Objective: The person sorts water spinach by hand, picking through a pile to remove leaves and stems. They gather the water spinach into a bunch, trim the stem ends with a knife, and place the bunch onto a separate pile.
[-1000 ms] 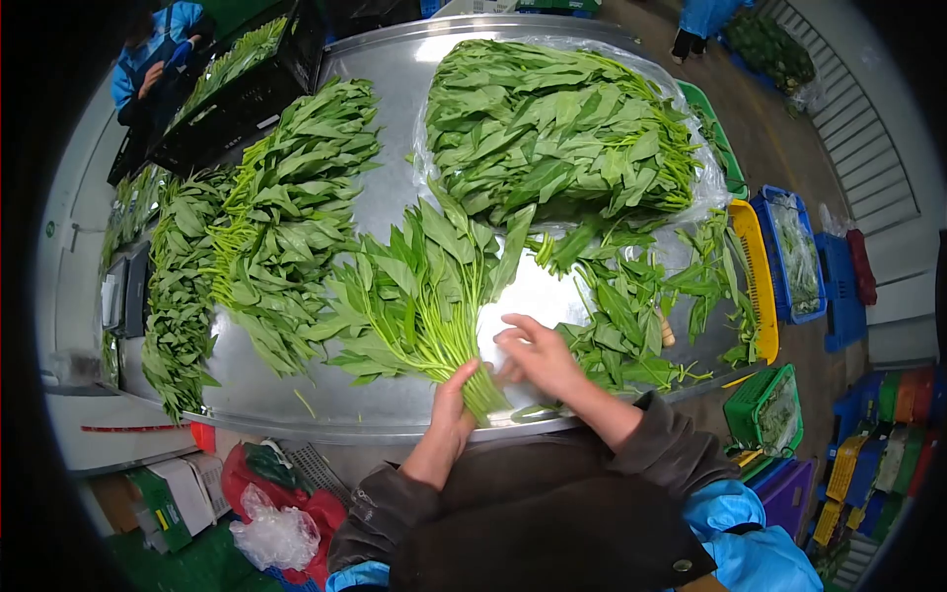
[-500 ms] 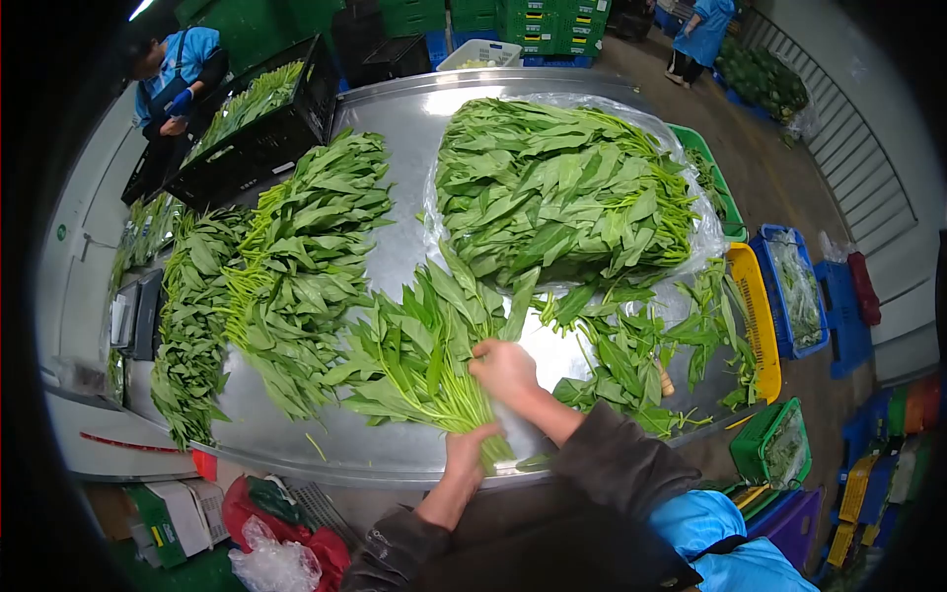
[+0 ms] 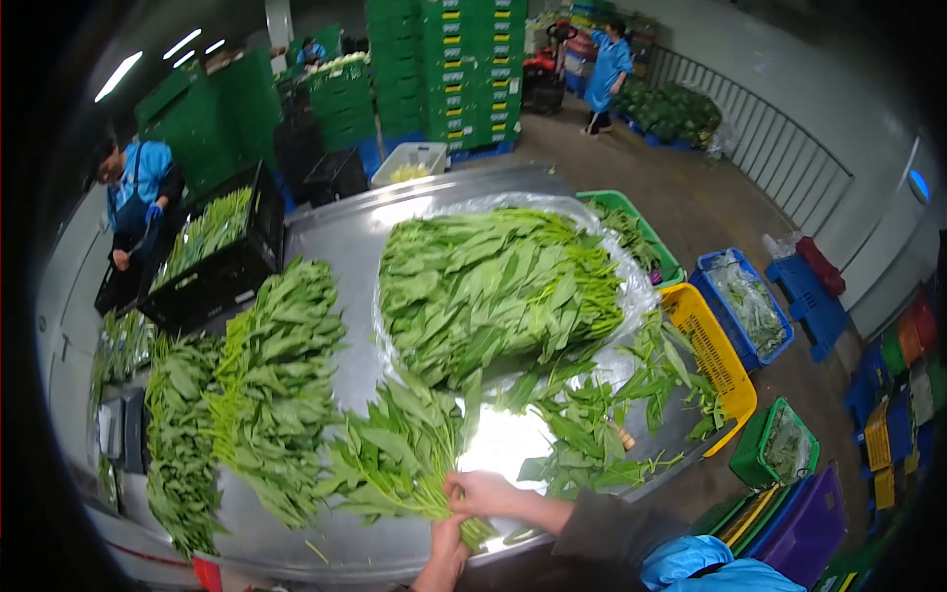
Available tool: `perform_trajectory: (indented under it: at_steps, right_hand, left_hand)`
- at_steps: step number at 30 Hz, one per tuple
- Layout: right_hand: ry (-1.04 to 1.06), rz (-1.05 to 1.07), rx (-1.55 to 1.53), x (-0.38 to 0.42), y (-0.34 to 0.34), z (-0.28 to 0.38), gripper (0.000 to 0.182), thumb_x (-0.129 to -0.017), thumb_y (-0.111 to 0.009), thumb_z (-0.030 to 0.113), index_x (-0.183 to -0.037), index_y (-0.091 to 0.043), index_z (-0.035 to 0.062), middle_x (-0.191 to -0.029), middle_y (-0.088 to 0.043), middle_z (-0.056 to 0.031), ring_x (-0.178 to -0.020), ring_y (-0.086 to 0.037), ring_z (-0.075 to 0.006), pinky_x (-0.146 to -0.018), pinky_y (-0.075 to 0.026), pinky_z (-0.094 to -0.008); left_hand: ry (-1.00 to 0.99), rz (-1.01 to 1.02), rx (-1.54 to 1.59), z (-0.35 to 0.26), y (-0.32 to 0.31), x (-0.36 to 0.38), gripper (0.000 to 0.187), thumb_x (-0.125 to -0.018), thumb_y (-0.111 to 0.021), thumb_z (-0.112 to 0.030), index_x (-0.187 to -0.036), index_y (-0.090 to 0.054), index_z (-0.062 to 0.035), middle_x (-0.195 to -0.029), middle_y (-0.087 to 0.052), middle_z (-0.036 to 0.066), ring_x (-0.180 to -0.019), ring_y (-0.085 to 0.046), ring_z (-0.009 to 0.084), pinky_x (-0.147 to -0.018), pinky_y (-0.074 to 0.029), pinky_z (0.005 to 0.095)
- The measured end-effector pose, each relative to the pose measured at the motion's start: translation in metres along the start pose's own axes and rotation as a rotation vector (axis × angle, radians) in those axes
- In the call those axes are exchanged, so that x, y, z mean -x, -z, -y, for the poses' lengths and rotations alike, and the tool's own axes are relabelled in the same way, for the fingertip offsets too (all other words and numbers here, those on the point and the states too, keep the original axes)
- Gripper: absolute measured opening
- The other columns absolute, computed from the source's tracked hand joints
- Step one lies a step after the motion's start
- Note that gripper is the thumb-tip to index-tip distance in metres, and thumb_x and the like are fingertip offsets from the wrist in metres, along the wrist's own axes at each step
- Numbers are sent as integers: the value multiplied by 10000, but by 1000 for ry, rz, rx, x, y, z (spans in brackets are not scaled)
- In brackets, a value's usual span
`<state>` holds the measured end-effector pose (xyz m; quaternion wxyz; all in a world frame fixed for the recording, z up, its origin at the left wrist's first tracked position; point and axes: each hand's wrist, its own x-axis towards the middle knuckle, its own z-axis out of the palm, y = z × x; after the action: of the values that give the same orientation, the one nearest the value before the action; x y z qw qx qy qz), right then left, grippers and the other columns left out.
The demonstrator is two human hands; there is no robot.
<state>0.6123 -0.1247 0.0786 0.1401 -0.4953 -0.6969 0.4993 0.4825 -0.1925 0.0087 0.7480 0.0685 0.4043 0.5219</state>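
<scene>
In the head view a loose bunch of water spinach lies at the table's near side, its leaves to the upper left and stems toward me. My left hand is closed around the lower stems. Just above it, my right hand closes its fingers on the same stems from the right. Beyond the hands, a large pile of water spinach rests on clear plastic. Loose stalks lie to the right, with a small wooden handle among them; what it belongs to is hidden.
Rows of bundled greens line the left of the metal table. A black crate stands at the back left, near a co-worker in blue. Yellow and blue baskets stand off the right edge. Another person is farther back.
My view has tilted up, so the table sits lower in the frame. Both hands stay on the stems, with the right hand now closer to the left.
</scene>
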Motion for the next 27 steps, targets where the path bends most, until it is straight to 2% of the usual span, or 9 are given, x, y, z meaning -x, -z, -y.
perform_trajectory:
  at_steps: [4,6,7,10,11,14,20,21,27]
  right_hand:
    - [36,-3,112,3,1,0,247,-785,-616,202,-979,-592,51,-866,-681,-125,-772,-655,-307,-704,-510,-376]
    - [86,-13,108,3,5,3,246,-797,-599,200,-988,-568,49,-861,-669,-144,-763,-642,-330,-705,-500,-383]
    - [75,13,95,7,6,9,248,-796,-592,186,-999,-559,48,-853,-658,-148,-766,-635,-332,-701,-493,-386]
    - [131,34,89,12,8,13,213,-796,-574,148,-972,-533,36,-803,-614,-158,-768,-610,-341,-679,-462,-411]
    - [150,43,137,12,9,14,192,-796,-570,139,-948,-523,32,-787,-603,-161,-764,-605,-350,-670,-453,-424]
    - [213,31,181,10,4,9,162,-796,-565,128,-908,-505,28,-760,-587,-172,-753,-598,-370,-654,-436,-450]
    - [220,16,242,15,5,10,185,-774,-586,104,-918,-497,31,-767,-602,-172,-767,-607,-384,-658,-444,-470]
    - [235,24,264,15,4,9,228,-749,-608,80,-938,-490,34,-786,-622,-150,-798,-617,-374,-666,-461,-465]
    - [308,20,256,20,-1,-1,241,-772,-597,74,-979,-490,11,-818,-613,-179,-798,-608,-396,-662,-465,-470]
  left_hand:
    - [80,26,-13,-1,12,-2,538,-781,-554,59,-1296,-429,-37,-1169,-557,152,-923,-610,265,-748,-522,390]
    - [291,-238,-116,-19,-8,20,477,-715,-666,-190,-1137,-544,-5,-968,-623,147,-870,-612,313,-772,-517,409]
    - [224,-138,-37,-10,6,11,414,-720,-651,-198,-1080,-553,-19,-925,-616,114,-804,-608,278,-713,-510,400]
    - [71,-117,-2,-27,-25,32,365,-754,-606,-210,-1075,-558,-42,-926,-614,109,-788,-607,267,-687,-511,408]
    - [192,-121,151,-31,-25,26,351,-783,-589,-254,-1081,-560,-71,-928,-614,115,-779,-607,270,-655,-516,418]
    - [94,-169,128,-26,-37,26,362,-817,-592,-302,-1111,-557,-94,-950,-613,115,-792,-606,275,-635,-518,427]
    - [201,-280,-1,-34,-51,35,384,-855,-607,-341,-1149,-552,-101,-973,-616,100,-816,-611,262,-629,-526,431]
    - [196,-323,27,-34,-55,36,328,-848,-628,-345,-1067,-582,-104,-883,-625,102,-711,-613,267,-568,-523,422]
    - [164,-219,-62,-29,-45,34,294,-847,-633,-336,-1023,-591,-104,-849,-622,101,-672,-609,268,-549,-521,415]
